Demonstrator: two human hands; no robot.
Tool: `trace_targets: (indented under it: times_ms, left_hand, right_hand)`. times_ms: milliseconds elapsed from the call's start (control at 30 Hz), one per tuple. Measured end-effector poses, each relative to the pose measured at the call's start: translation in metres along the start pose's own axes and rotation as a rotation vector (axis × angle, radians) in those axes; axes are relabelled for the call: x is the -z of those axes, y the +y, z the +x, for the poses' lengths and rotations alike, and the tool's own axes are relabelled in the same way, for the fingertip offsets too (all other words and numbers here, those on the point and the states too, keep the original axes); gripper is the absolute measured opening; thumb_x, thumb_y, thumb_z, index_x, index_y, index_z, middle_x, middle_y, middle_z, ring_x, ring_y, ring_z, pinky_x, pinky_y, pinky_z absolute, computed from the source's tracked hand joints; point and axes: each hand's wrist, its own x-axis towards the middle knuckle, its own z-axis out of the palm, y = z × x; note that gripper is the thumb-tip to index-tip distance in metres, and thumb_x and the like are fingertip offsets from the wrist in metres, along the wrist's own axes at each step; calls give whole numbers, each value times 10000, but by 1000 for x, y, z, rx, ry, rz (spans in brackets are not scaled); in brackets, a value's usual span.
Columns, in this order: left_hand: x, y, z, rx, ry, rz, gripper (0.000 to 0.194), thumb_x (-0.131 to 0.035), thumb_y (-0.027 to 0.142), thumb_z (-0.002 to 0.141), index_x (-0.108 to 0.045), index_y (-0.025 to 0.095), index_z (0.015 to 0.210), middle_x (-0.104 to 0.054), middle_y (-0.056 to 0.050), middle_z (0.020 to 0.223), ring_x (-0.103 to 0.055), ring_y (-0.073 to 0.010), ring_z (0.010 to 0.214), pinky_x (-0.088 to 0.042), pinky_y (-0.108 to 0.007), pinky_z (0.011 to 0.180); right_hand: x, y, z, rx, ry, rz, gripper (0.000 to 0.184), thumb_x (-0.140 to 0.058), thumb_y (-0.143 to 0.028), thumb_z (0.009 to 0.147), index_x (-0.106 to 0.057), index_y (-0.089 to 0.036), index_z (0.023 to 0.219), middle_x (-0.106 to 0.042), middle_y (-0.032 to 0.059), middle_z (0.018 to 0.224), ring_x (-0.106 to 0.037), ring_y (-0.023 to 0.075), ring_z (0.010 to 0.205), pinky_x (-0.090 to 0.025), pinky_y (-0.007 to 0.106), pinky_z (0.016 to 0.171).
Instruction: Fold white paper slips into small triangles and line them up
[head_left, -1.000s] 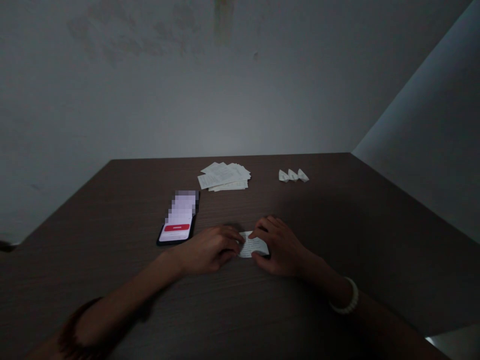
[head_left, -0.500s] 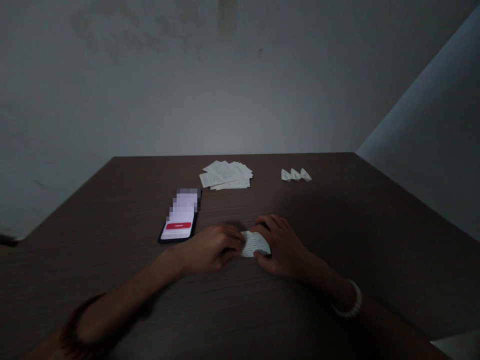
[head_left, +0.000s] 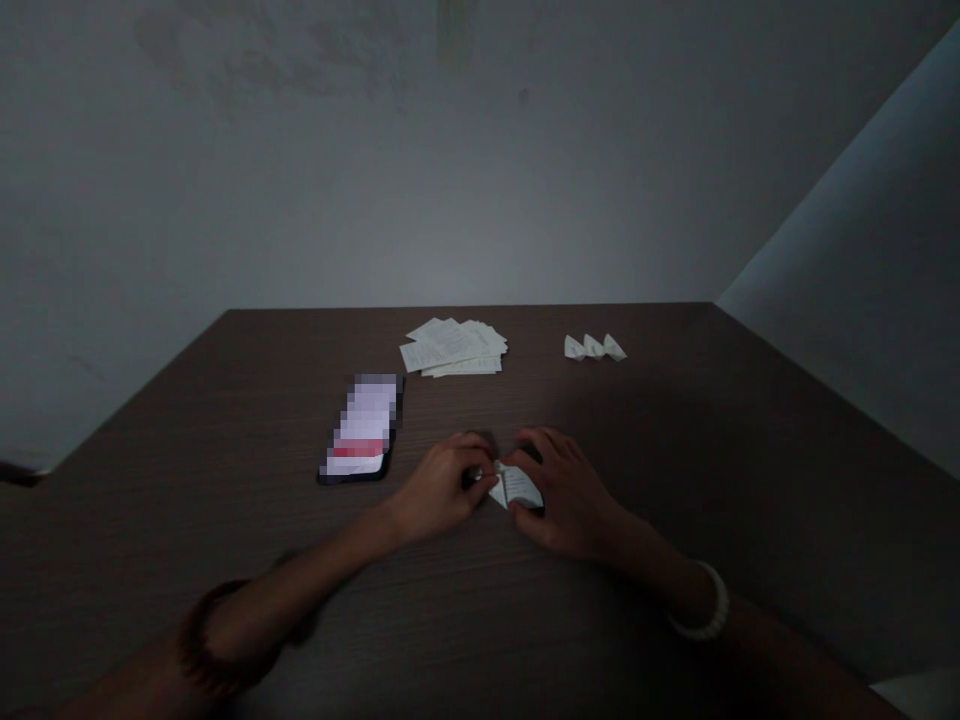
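A small piece of printed paper point(head_left: 519, 486), partly folded, lies on the table between my hands. My left hand point(head_left: 448, 485) pinches its left part, with thumb and fingertips closed on a folded flap. From the other side my right hand point(head_left: 564, 490) grips the paper's right edge between thumb and fingers. The fingers cover parts of the folds. A beaded bracelet is on each wrist, dark on the left and pale on the right.
A phone point(head_left: 363, 428) with a lit screen lies left of my hands. Farther back is a loose stack of printed paper slips point(head_left: 454, 348). Three folded paper pieces point(head_left: 595, 348) stand in a row at the back right. The brown table point(head_left: 300, 340) meets a wall.
My left hand has moved slightly right and turned up a flap on the paper's left side, so a crease now shows. My right hand has stayed nearly in place.
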Motion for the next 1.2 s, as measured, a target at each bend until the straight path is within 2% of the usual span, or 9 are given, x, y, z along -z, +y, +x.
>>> trace_targets:
  times_ms: [433,1033,1200]
  left_hand:
    - [-6,2,5,129,10,2,106,-657,82,749,-651,145,663,-640,-62,899,-610,-198,863,-480,-327,788]
    - [-11,0,3,161,61,18,100,-637,93,736,-646,159,663,-626,-53,882,-585,-208,875,-467,-358,797]
    - [-10,0,4,141,85,29,81,-674,86,727,-648,156,759,-625,-46,841,-576,-206,854,-459,-340,770]
  right_hand:
    - [0,1,-1,-8,-12,-4,436,-621,-319,753,-572,-201,1170,-487,124,1245,-403,299,1208,-342,450,1013]
    - [-2,2,-2,-7,-6,1,435,-615,-319,780,-568,-194,1194,-488,129,1260,-408,295,1214,-343,451,1027]
    - [-1,2,-3,6,0,7,438,-618,-331,788,-568,-197,1202,-500,133,1258,-422,302,1203,-348,472,1020]
